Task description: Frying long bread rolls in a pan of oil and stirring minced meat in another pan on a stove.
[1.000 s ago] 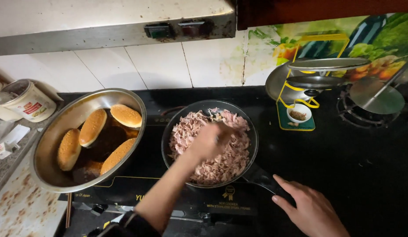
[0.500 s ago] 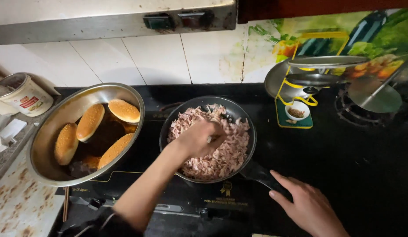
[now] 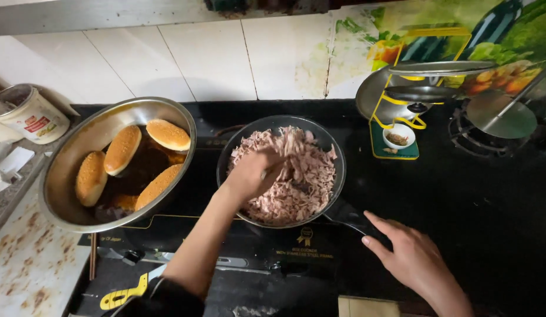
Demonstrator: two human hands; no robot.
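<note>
A dark frying pan [image 3: 338,154] full of shredded pink meat [image 3: 305,188] sits on a black induction cooktop [image 3: 320,249]. My left hand [image 3: 251,174] is over the pan's left half, closed around a thin stirring utensil that is blurred among the meat. My right hand [image 3: 409,253] is at the lower right, with thumb and fingers around the end of the pan handle [image 3: 347,220]. To the left, a tilted steel bowl [image 3: 66,176] holds several sesame buns [image 3: 122,149].
A white tub [image 3: 33,117] stands at the far left on a speckled counter. Behind the pan to the right, a yellow rack holds metal lids [image 3: 428,91] above a small white dish [image 3: 398,136]. A gas burner [image 3: 499,117] lies far right. A yellow-handled tool [image 3: 121,294] lies at the front.
My left hand has shifted slightly within the pan while stirring, and the meat has been tossed. My right hand stays at the pan handle. The view has moved a little closer.
</note>
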